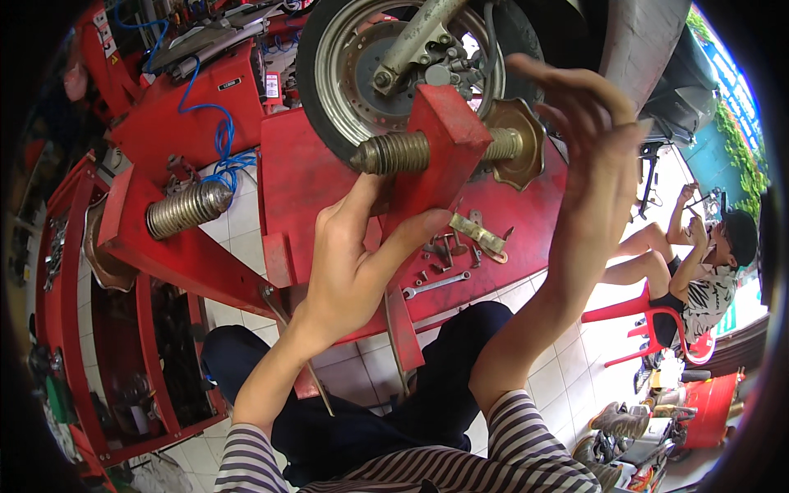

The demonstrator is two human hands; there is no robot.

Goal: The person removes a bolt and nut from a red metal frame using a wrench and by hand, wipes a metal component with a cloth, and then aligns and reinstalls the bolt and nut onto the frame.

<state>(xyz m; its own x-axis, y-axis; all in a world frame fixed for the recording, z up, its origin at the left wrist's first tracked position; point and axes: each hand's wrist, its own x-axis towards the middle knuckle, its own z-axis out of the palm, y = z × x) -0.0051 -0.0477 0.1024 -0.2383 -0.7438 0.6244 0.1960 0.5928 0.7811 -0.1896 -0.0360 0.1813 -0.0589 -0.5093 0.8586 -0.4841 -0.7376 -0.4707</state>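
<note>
My left hand is wrapped around the upright red clamp arm, its thumb in front and its fingers partly hidden behind. Through the arm's top runs a thick threaded screw, its pointed end facing left. A brass-coloured wavy handwheel sits on the screw's right end. Beside that wheel my right hand is raised, fingers stretched out and slightly blurred, apparently holding nothing. To the left stands a second red clamp arm with a similar screw.
Behind the clamp, a motorcycle wheel stands on the red lift platform. A wrench, several bolts and a metal bracket lie there. A person sits at the right; a red tool rack is at left.
</note>
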